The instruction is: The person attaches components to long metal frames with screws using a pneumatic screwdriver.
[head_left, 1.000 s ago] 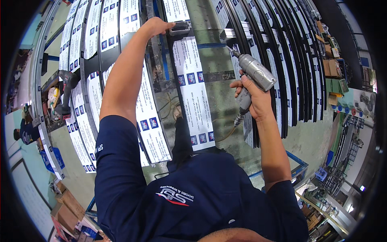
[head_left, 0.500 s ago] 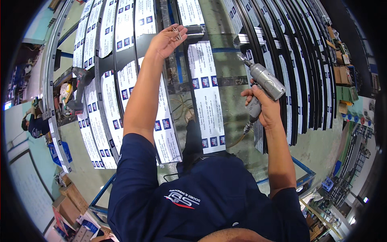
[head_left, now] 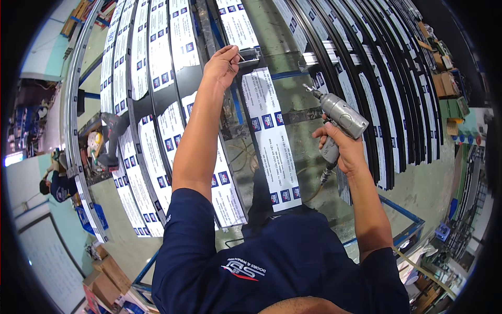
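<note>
My left hand is closed, with thin metal screws partly visible between its fingers. Its fingertips are at a small dark metal bracket on a long profile covered with white printed film. Whether they touch the bracket, I cannot tell. On the right, my right hand grips a silver air screwdriver by its grey handle. The tool's bit points up and to the left, over the gap beside the film-covered profile, touching nothing. A hose runs down from the handle.
Several film-covered panels lie side by side on the left, with a cordless drill on them. Rows of dark profiles stretch along the right. A blue metal frame stands near my right elbow. Another person is at far left.
My left hand has turned from an open palm with screws on it to closed fingers at the bracket. The screwdriver stays in my right hand. The view has shifted slightly.
</note>
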### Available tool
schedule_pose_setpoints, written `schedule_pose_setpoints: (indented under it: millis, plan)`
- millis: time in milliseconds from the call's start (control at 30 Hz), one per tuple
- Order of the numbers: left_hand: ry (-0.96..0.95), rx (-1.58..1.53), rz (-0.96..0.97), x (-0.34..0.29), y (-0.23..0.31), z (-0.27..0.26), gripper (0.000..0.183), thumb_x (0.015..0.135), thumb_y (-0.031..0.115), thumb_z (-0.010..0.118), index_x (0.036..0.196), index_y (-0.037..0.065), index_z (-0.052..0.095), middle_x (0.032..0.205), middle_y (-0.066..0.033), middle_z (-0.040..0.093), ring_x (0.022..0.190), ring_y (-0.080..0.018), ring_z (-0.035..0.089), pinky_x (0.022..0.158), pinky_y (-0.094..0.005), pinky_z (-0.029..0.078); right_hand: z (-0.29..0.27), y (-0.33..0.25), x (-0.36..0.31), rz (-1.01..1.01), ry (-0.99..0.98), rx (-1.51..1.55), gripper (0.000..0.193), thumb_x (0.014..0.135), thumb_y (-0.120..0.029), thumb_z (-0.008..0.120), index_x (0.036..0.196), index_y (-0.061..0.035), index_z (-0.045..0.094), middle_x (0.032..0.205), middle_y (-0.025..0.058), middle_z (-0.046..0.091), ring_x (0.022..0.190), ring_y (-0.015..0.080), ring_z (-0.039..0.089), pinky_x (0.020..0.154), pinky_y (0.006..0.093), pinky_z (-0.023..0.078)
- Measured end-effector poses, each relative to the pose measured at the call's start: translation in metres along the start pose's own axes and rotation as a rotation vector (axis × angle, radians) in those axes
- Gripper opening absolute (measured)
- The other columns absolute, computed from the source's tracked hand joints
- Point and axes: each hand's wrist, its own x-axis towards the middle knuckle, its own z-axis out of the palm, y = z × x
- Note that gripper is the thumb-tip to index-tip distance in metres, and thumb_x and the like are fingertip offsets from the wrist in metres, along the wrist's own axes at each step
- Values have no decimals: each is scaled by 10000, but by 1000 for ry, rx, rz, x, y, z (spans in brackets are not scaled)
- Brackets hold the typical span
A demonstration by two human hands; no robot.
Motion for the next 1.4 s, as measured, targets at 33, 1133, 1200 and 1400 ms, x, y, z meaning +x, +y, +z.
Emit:
schedule_pose_setpoints:
  millis: [33, 1133, 1200, 1400]
  plan:
    - [64, 87, 35, 2, -3, 7, 192, 921, 97, 778, 1086, 38, 700, 859, -21, 685, 706, -105, 621, 556, -229, 461, -2, 1, 0, 22, 5, -13, 309, 945, -112, 737, 1220, -14, 635, 881, 139, 731, 708, 124, 661, 641, 256, 539]
    - [-86, 1495, 940, 7, -31, 36, 160, 867, 169, 821, 923, 43, 739, 875, -97, 736, 796, -202, 707, 722, -321, 535, -37, 9, -8, -2, 62, 60, 300, 939, -112, 748, 1205, -8, 656, 902, 117, 731, 781, 146, 684, 658, 265, 524]
    - [-105, 1537, 1007, 9, -29, 33, 159, 863, 177, 819, 897, 55, 723, 857, -97, 720, 773, -244, 697, 689, -351, 531, -36, 12, -8, -41, 34, 63, 297, 940, -113, 747, 1202, -8, 657, 906, 114, 732, 788, 149, 686, 656, 268, 524]
    - [-116, 1463, 1000, 15, -36, 29, 132, 864, 165, 801, 878, 66, 714, 863, -104, 709, 759, -293, 690, 672, -380, 536, -36, 14, -16, -32, 48, 75, 354, 949, -134, 732, 1267, -11, 637, 903, 129, 732, 746, 122, 657, 674, 253, 527]
